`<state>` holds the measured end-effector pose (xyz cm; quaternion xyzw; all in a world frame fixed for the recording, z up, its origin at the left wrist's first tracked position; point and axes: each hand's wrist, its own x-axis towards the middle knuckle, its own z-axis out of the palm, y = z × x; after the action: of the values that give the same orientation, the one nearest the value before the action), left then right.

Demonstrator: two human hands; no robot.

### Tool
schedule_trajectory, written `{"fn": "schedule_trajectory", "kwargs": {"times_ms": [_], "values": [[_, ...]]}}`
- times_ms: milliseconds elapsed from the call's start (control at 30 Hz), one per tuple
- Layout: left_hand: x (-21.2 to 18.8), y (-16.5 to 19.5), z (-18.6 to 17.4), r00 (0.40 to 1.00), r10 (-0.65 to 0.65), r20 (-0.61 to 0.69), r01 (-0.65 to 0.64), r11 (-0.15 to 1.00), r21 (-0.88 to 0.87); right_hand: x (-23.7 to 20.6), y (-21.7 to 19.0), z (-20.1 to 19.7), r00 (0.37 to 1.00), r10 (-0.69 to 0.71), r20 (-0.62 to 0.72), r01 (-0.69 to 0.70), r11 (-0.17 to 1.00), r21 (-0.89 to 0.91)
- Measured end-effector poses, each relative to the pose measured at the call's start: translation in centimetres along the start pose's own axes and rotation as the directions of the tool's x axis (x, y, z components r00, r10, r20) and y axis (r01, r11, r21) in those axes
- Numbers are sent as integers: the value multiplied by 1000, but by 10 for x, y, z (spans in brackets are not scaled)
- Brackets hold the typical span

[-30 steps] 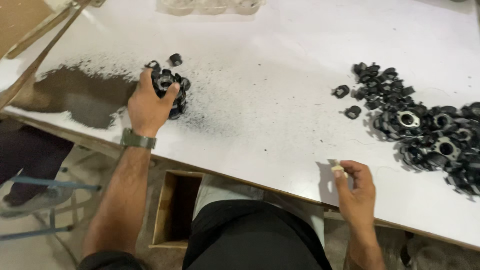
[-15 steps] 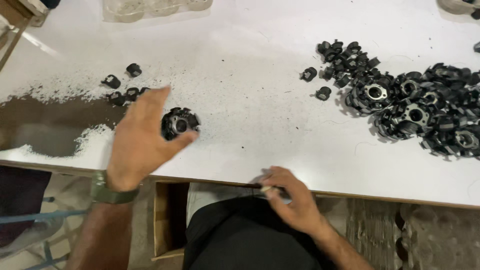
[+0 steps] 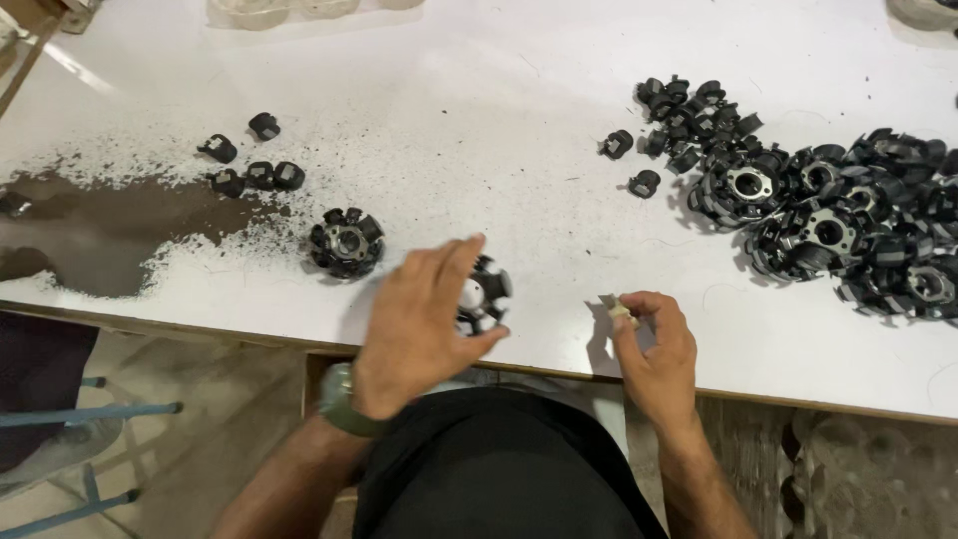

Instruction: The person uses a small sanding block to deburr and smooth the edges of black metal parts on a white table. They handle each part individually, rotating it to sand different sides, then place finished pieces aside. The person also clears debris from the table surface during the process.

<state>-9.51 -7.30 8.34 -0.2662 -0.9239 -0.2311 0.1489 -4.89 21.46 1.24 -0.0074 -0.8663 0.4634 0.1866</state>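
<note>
My left hand (image 3: 424, 324) grips a round black toothed part with a pale centre (image 3: 484, 294) at the near edge of the white table (image 3: 479, 140). A second round black toothed part (image 3: 345, 243) stands free on the table just left of that hand. My right hand (image 3: 654, 344) pinches a small pale piece (image 3: 622, 311) between thumb and fingers at the table's near edge. Several small black clips (image 3: 254, 165) lie at the left by a patch of dark powder (image 3: 110, 230).
A big heap of black toothed parts and clips (image 3: 818, 200) fills the table's right side. Clear plastic trays (image 3: 279, 10) sit at the far edge. A blue stool frame (image 3: 80, 414) stands below left. An open box (image 3: 319, 374) sits under the table edge.
My left hand has moved right along the near edge, now holding a toothed part, with another left standing behind it. My right hand has come back up to the table edge.
</note>
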Motion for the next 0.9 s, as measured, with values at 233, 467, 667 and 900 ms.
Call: {"fn": "schedule_trajectory", "kwargs": {"times_ms": [233,467,667,900], "values": [[-12,35,44,992,-86,-91,78,993,-87,-6,-4,-8,999,40,-31,-39,998,48],[-8,25,30,998,-63,4,62,977,-205,-10,-21,21,997,-45,66,30,975,220],[-3,28,36,987,-154,38,159,956,-246,-13,-42,42,959,-273,75,263,958,117],[-12,29,42,980,-193,-51,166,929,-331,-14,-50,45,933,-354,60,355,935,-20]]}}
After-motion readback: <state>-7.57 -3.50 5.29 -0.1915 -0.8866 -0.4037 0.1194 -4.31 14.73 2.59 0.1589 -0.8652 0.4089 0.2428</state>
